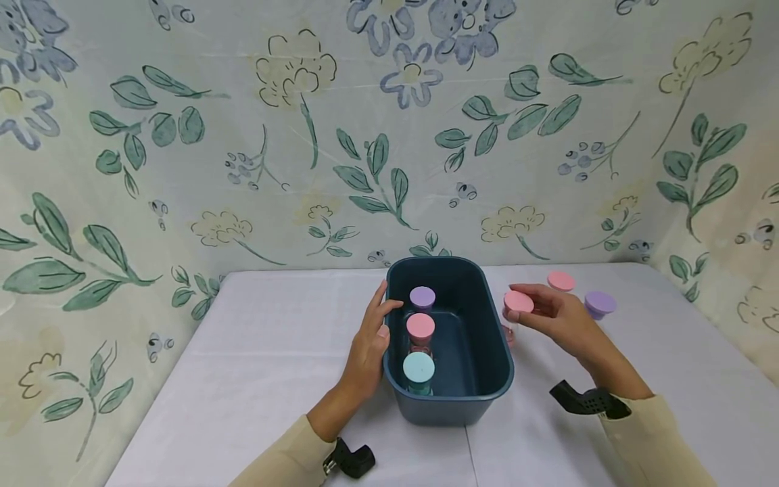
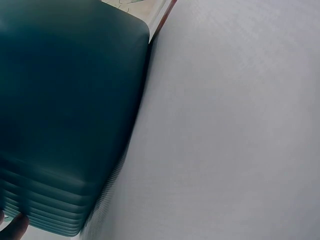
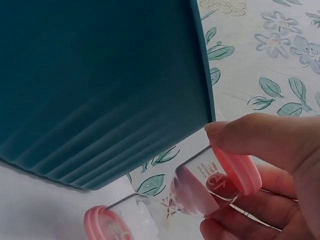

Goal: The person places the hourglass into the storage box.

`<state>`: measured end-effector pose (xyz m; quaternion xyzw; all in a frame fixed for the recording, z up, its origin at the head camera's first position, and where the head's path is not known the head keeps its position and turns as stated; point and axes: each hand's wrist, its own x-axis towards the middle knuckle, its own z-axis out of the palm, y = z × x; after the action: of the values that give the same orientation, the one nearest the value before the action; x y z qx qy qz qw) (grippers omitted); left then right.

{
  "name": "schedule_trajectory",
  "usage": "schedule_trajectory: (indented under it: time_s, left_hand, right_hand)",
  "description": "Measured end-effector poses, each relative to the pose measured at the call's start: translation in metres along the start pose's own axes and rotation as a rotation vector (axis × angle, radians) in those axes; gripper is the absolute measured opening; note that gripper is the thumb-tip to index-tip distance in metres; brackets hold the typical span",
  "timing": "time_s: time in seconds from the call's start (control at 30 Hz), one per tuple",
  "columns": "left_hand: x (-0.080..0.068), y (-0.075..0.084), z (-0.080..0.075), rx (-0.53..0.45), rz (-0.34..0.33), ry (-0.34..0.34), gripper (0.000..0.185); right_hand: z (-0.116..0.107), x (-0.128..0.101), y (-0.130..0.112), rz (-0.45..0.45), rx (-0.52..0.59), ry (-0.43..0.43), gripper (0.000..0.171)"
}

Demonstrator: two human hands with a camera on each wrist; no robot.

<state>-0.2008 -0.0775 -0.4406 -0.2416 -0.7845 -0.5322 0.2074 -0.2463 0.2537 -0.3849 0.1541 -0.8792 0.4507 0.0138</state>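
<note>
A dark blue bin [image 1: 450, 406] stands on the table, and three upright sand timers line its left side inside: purple [image 1: 422, 296], pink [image 1: 420, 327] and light teal [image 1: 418, 367]. My left hand [image 1: 365, 348] rests against the bin's left wall, one finger reaching over the rim; in the left wrist view only fingertips [image 2: 17, 227] show, by the wall. Just outside the right wall, my right hand [image 1: 562, 318] pinches a pink-capped sand timer [image 1: 518, 302] by its upper cap. Its clear glass, pink sand and printed lettering show in the right wrist view.
Behind and beside the right hand stand another pink sand timer [image 1: 560, 281] and a purple sand timer [image 1: 600, 304]. A white cloth [image 1: 274, 379] covers the table. A floral-patterned sheet [image 1: 274, 135] hangs behind it and at the sides.
</note>
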Motion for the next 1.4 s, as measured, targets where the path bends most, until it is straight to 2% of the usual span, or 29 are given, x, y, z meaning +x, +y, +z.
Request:
schedule_trajectory:
  time_s: [0.2,0.4,0.67,0.93,1.17,1.4]
  left_hand:
    - [-0.001,-0.001,-0.001,-0.003,0.003,-0.002,0.045]
    - [-0.001,-0.002,-0.001,-0.005,0.012,-0.002,0.043]
    - [-0.002,-0.003,-0.001,-0.009,0.015,-0.002,0.043]
    - [-0.002,-0.004,0.0,-0.002,0.024,0.0,0.043]
    - [-0.002,-0.004,0.0,-0.006,0.026,-0.001,0.043]
    - [-0.002,-0.004,0.0,-0.01,0.021,-0.001,0.043]
  right_hand:
    - [-0.001,-0.002,-0.006,0.038,-0.037,0.03,0.068]
    - [-0.002,-0.002,-0.012,0.08,-0.015,0.054,0.069]
    - [-0.002,-0.005,-0.016,0.019,0.013,0.108,0.06]
    - [-0.003,-0.009,-0.022,-0.002,0.01,0.138,0.06]
    - [-0.005,-0.014,-0.032,-0.056,0.039,0.16,0.056]
    - [-0.008,-0.018,-0.04,-0.059,0.067,0.188,0.049]
